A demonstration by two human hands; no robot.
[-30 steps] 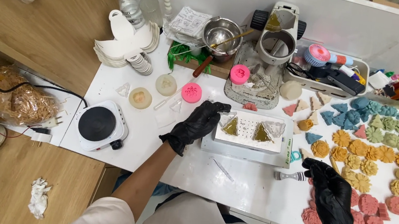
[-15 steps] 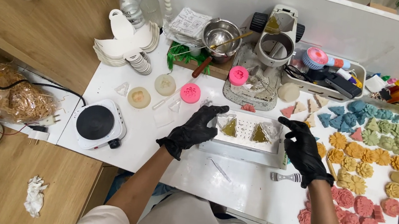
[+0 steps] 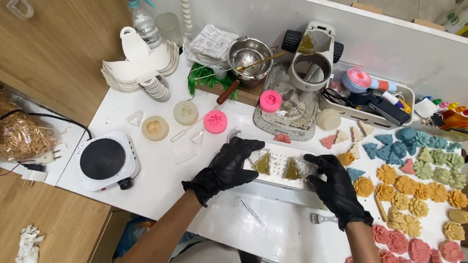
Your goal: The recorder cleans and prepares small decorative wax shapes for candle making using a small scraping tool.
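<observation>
Head view, glossy black-gloved hands, white perforated tray

We see a white rectangular mold tray lying flat on the white worktop, its long side running left to right. Its top face is dotted with small holes. Two olive-green, cone-shaped pieces stand upright side by side near its middle, points up, each seemingly in clear wrapping. The tray's left and right ends are hidden under black-gloved hands.
</observation>
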